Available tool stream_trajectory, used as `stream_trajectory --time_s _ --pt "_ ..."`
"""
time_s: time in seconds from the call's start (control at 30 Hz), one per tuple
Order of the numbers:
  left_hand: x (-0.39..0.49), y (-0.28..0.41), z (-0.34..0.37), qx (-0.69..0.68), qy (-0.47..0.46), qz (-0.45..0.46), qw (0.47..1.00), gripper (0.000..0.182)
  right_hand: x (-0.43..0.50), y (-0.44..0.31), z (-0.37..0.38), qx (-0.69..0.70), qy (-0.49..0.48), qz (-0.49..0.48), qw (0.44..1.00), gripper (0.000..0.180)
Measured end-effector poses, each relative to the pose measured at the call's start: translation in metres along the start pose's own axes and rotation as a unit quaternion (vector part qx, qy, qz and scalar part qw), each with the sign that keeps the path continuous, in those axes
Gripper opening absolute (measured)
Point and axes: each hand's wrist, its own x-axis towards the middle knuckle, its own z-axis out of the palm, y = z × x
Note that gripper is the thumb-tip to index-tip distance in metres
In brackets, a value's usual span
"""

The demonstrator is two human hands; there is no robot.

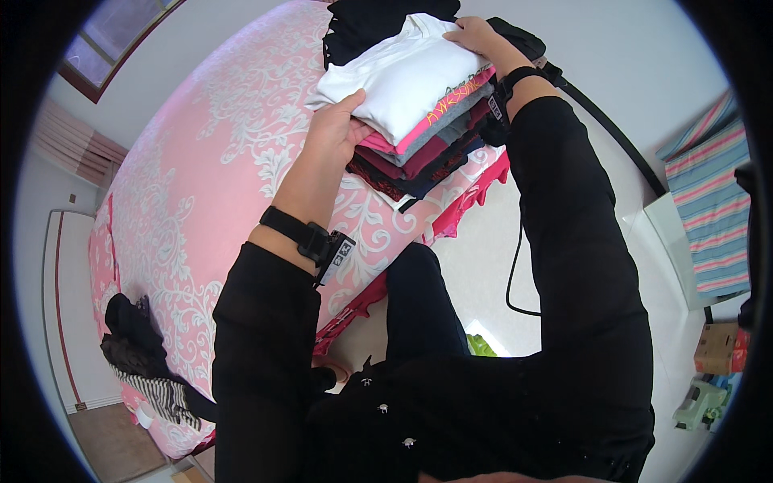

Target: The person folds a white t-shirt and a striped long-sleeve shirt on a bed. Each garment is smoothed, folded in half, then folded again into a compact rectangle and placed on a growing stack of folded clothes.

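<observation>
A folded white T-shirt lies on top of a stack of folded clothes on the bed. My left hand grips its near left side, thumb above and fingers beneath. At the far right corner, my right hand holds the same shirt, some of its fingers hidden. Directly below is a pink garment with yellow lettering. Under that come a grey garment, a maroon one and several dark pieces, one of them red-and-black patterned.
Black clothing lies behind the stack on the pink floral bedspread. Dark and striped clothes rest at the bed's left end. To the right are a striped cloth, a cardboard box and a pale green plastic item.
</observation>
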Motion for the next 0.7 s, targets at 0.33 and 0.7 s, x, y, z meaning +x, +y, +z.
stream_trajectory --time_s 0.33,0.7 --pt "0.005 0.013 0.001 0.348 0.186 0.411 0.822 0.046 -0.021 -0.038 -0.025 0.092 0.12 -0.219 0.964 0.038" --pt "0.031 -0.021 0.01 0.651 -0.095 0.26 0.707 0.078 -0.034 -0.062 0.022 -0.018 -0.174 -0.153 0.973 0.073"
